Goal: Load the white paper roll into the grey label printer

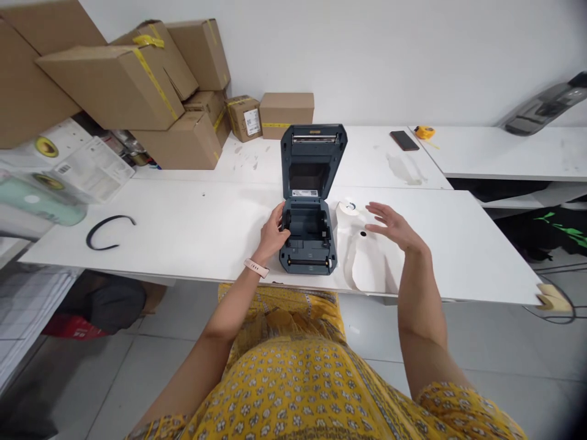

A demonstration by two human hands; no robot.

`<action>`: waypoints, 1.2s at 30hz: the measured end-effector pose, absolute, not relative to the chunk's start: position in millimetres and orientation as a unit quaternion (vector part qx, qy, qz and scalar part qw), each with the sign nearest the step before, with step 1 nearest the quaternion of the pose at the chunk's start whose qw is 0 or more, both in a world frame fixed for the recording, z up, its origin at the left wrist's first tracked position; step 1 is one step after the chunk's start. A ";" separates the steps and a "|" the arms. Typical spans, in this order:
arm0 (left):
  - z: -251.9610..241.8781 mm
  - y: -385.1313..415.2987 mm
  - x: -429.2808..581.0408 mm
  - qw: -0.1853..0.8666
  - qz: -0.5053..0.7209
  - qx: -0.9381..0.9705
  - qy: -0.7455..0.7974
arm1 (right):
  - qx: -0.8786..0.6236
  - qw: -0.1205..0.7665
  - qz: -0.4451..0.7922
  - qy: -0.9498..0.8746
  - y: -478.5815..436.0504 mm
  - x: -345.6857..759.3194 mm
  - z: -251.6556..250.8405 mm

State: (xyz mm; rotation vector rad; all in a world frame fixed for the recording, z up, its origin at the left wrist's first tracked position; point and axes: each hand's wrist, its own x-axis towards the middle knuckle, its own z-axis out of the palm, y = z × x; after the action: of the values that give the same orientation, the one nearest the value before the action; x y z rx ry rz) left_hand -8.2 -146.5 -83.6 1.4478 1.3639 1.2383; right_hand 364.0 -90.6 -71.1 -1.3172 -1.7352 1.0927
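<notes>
A dark grey label printer (308,229) sits at the front of the white table (192,229) with its lid (312,160) swung up and its empty roll bay showing. My left hand (274,232) grips the printer's left side, fingers curled on its edge. My right hand (392,227) hovers open, fingers spread, to the right of the printer. It hangs above a white label roll (347,208) whose loose strip of white paper (367,263) runs toward the table's front edge.
Cardboard boxes (137,85) are stacked at the back left, with papers (87,165) and a green roll (41,205) beside them. A black curved strap (107,231) lies on the left. A phone (404,140) and a yellow tape measure (424,132) rest on the far table.
</notes>
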 end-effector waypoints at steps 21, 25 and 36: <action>-83.3 -140.2 -18.9 0.489 0.482 0.532 0.496 | -0.297 0.039 0.351 -0.887 -57.6 222.5 43.6; -83.7 -139.3 -22.0 0.497 0.482 0.544 0.474 | -0.316 -0.076 0.264 -0.908 -55.0 189.9 42.8; -82.0 -144.4 -25.6 0.511 0.478 0.559 0.446 | -0.367 -0.211 0.159 -0.892 -55.4 159.9 18.1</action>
State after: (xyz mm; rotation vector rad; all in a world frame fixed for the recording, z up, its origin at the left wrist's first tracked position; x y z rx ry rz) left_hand -25.6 -144.4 -82.0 1.3453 1.0733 1.1502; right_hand 159.9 -55.4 18.1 -1.3389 -3.2544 0.5813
